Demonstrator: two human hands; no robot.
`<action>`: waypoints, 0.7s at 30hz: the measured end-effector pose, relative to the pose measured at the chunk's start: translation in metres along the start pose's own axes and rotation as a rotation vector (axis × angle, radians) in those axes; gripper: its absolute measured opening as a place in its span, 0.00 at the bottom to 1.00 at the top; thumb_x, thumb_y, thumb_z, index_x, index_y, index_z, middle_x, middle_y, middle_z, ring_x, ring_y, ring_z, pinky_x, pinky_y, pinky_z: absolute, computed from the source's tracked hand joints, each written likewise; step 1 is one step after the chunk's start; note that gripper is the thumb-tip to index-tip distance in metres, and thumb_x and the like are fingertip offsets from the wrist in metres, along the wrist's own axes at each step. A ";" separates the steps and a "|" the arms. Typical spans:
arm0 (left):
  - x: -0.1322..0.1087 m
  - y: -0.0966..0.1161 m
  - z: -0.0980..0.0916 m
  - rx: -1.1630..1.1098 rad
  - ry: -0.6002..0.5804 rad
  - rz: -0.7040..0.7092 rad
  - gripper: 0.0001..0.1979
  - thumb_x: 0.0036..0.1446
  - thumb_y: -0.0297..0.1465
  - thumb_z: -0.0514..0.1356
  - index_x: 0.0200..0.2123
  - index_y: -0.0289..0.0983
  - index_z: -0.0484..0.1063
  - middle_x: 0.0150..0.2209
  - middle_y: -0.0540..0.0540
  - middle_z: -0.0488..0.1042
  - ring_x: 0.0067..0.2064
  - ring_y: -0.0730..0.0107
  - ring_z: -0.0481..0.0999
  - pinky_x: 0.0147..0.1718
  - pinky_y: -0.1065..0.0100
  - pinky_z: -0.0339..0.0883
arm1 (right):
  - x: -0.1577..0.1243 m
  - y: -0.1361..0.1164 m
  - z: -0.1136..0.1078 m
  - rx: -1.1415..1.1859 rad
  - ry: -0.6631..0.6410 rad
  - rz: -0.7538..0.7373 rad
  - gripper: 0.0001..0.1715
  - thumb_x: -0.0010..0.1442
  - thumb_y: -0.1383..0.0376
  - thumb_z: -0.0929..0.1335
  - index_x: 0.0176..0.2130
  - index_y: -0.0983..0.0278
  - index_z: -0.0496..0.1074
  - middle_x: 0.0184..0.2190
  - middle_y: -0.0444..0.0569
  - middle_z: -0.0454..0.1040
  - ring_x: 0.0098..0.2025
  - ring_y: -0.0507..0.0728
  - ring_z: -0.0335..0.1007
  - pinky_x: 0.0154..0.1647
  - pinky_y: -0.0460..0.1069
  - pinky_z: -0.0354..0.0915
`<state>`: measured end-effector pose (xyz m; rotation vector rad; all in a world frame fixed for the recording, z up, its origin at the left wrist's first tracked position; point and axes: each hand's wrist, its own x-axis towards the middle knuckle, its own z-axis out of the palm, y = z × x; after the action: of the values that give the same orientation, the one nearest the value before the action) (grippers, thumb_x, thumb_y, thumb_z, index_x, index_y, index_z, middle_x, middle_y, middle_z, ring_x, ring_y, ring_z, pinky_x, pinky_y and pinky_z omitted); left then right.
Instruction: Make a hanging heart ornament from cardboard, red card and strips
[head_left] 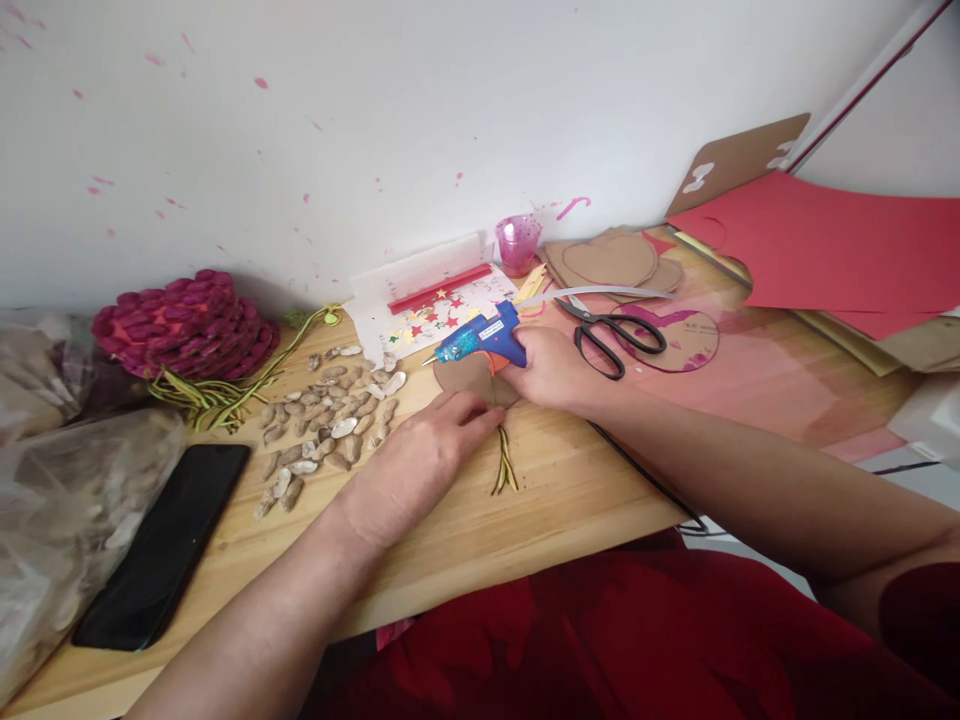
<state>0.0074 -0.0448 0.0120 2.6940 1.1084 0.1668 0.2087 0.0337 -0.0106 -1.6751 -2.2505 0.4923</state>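
At the centre of the frame I had the blue hot-glue gun [480,338], its nozzle aimed left. The right hand [551,370] was wrapped around its handle near the orange trigger [497,362]; how far that was squeezed I could not tell. I judged the body to be light, stiff plastic, best taken by the handle, with fingers kept off the possibly hot nozzle. From its rear a pale glue stick [592,291] arched rightward and looked bendy. Just below the gun, the left hand [442,435] lay over a brown cardboard piece [459,374], fingers curled; whether it pinched or only steadied, I could not tell. The card seemed light and easily creased, best held by its edge. A limp cord tassel [504,472] lay just below the left thumb. Left of centre, brittle-looking peanut shells [352,447] were strewn over the wooden table [570,500]. Right of centre lay black-handled scissors [592,317]; at lower left, a black phone [165,545].
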 end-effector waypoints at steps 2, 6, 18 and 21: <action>0.000 0.000 0.000 -0.012 -0.020 -0.013 0.23 0.68 0.20 0.50 0.62 0.41 0.68 0.54 0.43 0.73 0.54 0.61 0.75 0.53 0.60 0.72 | 0.000 0.000 0.000 0.005 0.000 0.003 0.08 0.60 0.63 0.69 0.38 0.66 0.75 0.39 0.55 0.80 0.37 0.60 0.73 0.34 0.50 0.59; 0.000 0.001 -0.002 -0.093 -0.037 -0.029 0.22 0.68 0.24 0.50 0.61 0.44 0.68 0.54 0.44 0.74 0.53 0.61 0.75 0.53 0.60 0.72 | -0.001 -0.001 0.000 0.015 0.005 0.010 0.08 0.59 0.64 0.68 0.38 0.66 0.74 0.38 0.57 0.80 0.37 0.61 0.73 0.34 0.51 0.59; -0.001 -0.001 -0.007 -0.174 -0.061 -0.045 0.19 0.69 0.26 0.50 0.57 0.44 0.71 0.52 0.45 0.76 0.51 0.61 0.76 0.51 0.62 0.71 | -0.002 -0.003 0.004 0.069 0.058 0.021 0.06 0.59 0.64 0.69 0.35 0.65 0.73 0.35 0.53 0.80 0.34 0.59 0.72 0.32 0.50 0.58; 0.000 -0.001 -0.007 -0.179 -0.065 -0.049 0.18 0.69 0.26 0.50 0.56 0.44 0.72 0.51 0.46 0.77 0.51 0.61 0.76 0.50 0.62 0.71 | -0.002 -0.004 0.004 0.058 0.057 0.026 0.07 0.59 0.62 0.69 0.35 0.65 0.73 0.35 0.54 0.80 0.34 0.59 0.72 0.31 0.50 0.57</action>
<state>0.0052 -0.0432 0.0191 2.4945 1.0849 0.1605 0.2041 0.0307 -0.0130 -1.6707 -2.1554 0.5048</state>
